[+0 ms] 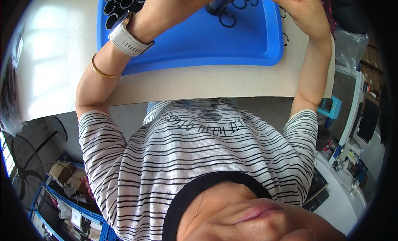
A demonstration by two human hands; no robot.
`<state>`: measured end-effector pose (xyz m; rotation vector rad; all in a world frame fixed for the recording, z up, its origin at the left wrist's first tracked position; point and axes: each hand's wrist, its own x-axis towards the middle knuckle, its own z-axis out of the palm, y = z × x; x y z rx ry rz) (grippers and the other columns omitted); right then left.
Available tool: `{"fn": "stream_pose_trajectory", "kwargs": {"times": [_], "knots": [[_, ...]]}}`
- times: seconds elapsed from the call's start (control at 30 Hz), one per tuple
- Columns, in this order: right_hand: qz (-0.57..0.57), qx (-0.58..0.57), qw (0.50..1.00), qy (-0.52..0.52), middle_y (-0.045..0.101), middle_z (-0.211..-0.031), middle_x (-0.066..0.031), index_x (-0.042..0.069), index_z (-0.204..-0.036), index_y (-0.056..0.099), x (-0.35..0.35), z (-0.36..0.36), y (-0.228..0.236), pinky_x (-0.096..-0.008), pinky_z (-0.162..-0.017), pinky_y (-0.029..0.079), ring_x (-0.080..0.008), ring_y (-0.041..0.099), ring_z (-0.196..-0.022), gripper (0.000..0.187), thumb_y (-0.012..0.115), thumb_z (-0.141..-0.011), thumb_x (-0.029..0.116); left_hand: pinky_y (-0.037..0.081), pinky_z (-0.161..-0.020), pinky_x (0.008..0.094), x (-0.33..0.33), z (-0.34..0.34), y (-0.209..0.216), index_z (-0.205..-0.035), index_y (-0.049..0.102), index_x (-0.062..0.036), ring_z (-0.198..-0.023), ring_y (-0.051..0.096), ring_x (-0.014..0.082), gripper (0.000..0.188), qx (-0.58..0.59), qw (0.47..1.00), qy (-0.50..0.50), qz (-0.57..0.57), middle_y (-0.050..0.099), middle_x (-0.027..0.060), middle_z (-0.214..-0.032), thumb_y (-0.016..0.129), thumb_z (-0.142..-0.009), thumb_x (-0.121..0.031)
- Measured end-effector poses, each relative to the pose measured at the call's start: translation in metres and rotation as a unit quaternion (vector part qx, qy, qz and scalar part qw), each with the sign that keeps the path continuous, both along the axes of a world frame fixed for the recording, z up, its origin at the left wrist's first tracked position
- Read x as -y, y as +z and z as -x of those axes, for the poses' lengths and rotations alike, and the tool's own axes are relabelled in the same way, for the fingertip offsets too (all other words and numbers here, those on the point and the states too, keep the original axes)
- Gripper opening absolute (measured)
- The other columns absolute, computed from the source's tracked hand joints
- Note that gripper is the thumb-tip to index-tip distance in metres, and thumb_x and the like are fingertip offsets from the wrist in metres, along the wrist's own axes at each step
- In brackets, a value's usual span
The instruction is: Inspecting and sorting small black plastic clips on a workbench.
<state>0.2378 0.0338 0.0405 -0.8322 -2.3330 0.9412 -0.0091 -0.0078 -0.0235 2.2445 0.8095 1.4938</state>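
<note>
Both my hands reach over a blue plastic tray (199, 50) at the upper edge of the view. My left hand (172, 9) stretches in from the left above the tray, its fingertips cut off by the picture's edge. On the right, my right hand (304, 11) points its thumb inward toward the left hand; its other fingers are mostly out of view. What either hand grips, if anything, is hidden. Between them in the tray lie a dark cylindrical piece (217, 7) and a thin black open ring (227, 20). Several black rounded pieces (112, 9) are grouped at the tray's left.
The tray rests on a pale table (54, 75), whose front edge runs close to my body. A few thin black curved pieces (285, 38) lie right of the tray. A floor fan (29, 170) and blue shelving (70, 195) with boxes stand at lower left, a light-blue handle (335, 107) at right.
</note>
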Motion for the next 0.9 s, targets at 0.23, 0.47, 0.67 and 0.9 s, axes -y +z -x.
{"fn": "stream_pose_trajectory", "kwargs": {"times": [0.23,0.47,0.67,0.9], "knots": [[-0.008,0.017,1.0,0.001,0.074,-0.095,-0.0049,0.001,-0.119,0.069,0.0,0.004,-0.004,-0.0228,-0.074,0.054,-0.0101,0.07,-0.084,0.03,0.076,-0.092,0.011,0.056,-0.091,0.0334,0.0,-0.001,0.0,-0.137,0.051,-0.0037,-0.102,0.07,0.0202,0.067,-0.005,1.0,-0.003,-0.014,0.071,0.011,-0.115,0.086,-0.081,-0.005],[-0.02,0.009,1.0,0.003,0.073,-0.092,-0.0033,0.002,-0.117,0.069,-0.002,0.005,-0.008,-0.024,-0.073,0.054,-0.0096,0.069,-0.08,0.025,0.074,-0.093,0.009,0.057,-0.09,0.0321,-0.002,0.0,0.0,-0.137,0.052,-0.0033,-0.101,0.07,0.0194,0.066,0.006,1.0,-0.014,-0.018,0.071,0.0117,-0.116,0.086,-0.081,-0.005],[-0.029,0.033,0.999,-0.009,0.073,-0.09,-0.0035,0.002,-0.116,0.069,0.002,0.005,-0.003,-0.0242,-0.072,0.053,-0.0099,0.068,-0.079,0.025,0.074,-0.093,0.007,0.057,-0.089,0.0313,-0.002,-0.001,-0.001,-0.137,0.053,-0.0025,-0.102,0.068,0.0183,0.066,0.024,0.999,-0.028,0.002,0.069,0.0106,-0.116,0.087,-0.081,-0.005],[-0.033,0.035,0.999,-0.005,0.073,-0.09,-0.0043,0.002,-0.117,0.069,0.001,0.007,-0.003,-0.025,-0.072,0.054,-0.0106,0.069,-0.079,0.025,0.073,-0.093,0.008,0.056,-0.089,0.0309,-0.002,0.0,-0.001,-0.137,0.053,-0.0025,-0.097,0.065,0.0158,0.065,0.03,0.999,-0.026,0.036,0.066,0.008,-0.11,0.087,-0.081,-0.006]]}}
